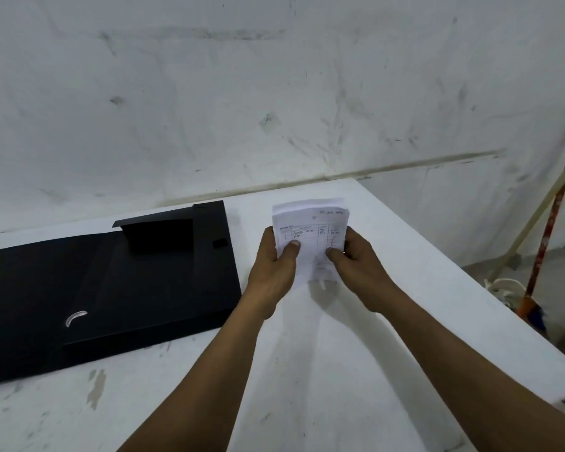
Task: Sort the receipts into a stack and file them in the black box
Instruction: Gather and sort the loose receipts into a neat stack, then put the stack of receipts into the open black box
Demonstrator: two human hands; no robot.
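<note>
A stack of white receipts (310,223) with handwriting on the top sheet stands upright on its lower edge on the white table (307,370). My left hand (274,269) grips its left side, thumb on the front. My right hand (356,262) grips its right side, thumb also on the front. The black box (111,288) lies flat on the table to the left of my hands, its cover spread open and a flap (159,231) standing up near its far end. A silver finger ring (75,318) shows on its near part.
A scuffed white wall rises behind the table. The table's right edge runs diagonally from the far middle to the near right. Beyond it, on the floor, leans an orange pole (550,223) with a pale stick and some cord.
</note>
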